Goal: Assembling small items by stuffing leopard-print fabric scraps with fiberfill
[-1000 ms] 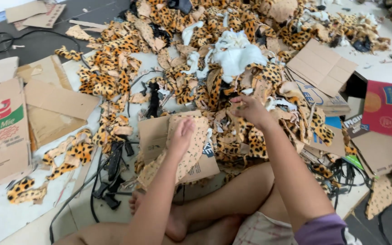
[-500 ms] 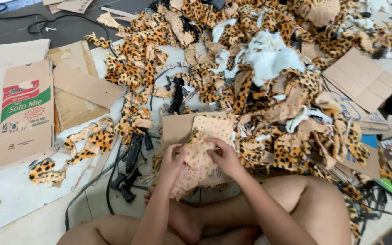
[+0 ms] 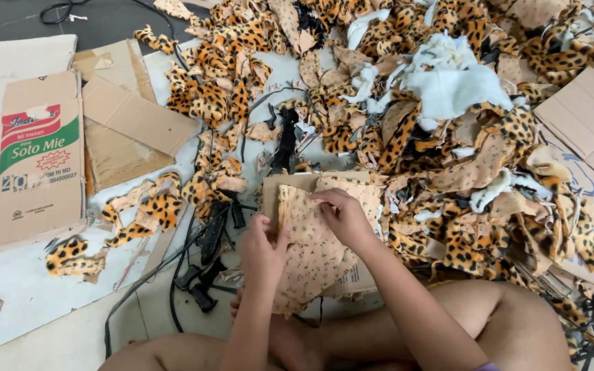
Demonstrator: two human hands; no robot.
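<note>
I sit on the floor with a tan, speckled piece of fabric lying on a brown cardboard template in front of my legs. My left hand pinches the fabric's left edge. My right hand presses down on its upper part, fingers curled over the top edge. Both hands touch the same piece.
A large heap of leopard-print fabric scraps with white fleece pieces fills the upper right. Flattened cardboard boxes lie at left, more cardboard at right. Black cables and a power strip run beside my left knee.
My right hand came back from the scrap heap to the tan piece. Both hands now hold it, the left at its edge. The view has shifted closer and leftward.
</note>
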